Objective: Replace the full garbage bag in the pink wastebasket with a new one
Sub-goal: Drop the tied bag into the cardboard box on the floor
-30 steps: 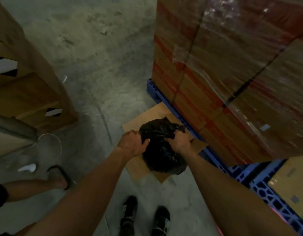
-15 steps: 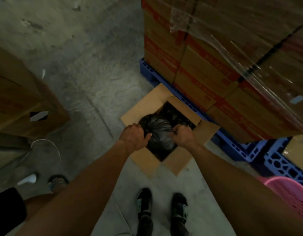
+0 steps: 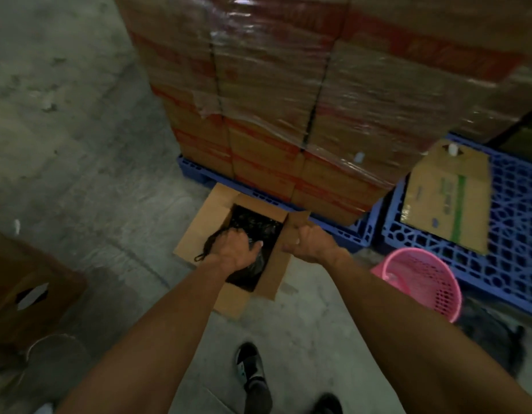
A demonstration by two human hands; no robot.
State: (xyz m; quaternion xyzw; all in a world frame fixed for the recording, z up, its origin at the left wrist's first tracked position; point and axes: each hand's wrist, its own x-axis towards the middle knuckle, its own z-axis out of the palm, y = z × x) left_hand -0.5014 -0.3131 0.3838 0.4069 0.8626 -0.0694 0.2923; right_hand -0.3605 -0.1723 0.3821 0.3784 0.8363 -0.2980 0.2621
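The full black garbage bag (image 3: 254, 227) lies inside an open cardboard box (image 3: 205, 231) on the floor. My left hand (image 3: 231, 249) reaches down into the box and grips the top of the bag; a loose tie end hangs over the left flap. My right hand (image 3: 309, 243) is closed on the box's right flap. The pink wastebasket (image 3: 423, 282) stands on the floor to the right of the box, and its mesh wall shows with no bag in it.
A tall stack of shrink-wrapped cartons (image 3: 288, 115) on a blue pallet (image 3: 360, 231) rises right behind the box. Another carton (image 3: 446, 198) sits on a second blue pallet at right. A brown box (image 3: 28, 291) is at left. A blurred dark thing (image 3: 491, 336) lies beside the wastebasket.
The bag went down from above the box into it. My right hand let go of the bag and took the right flap. The view swung right, which brought the wastebasket fully into view.
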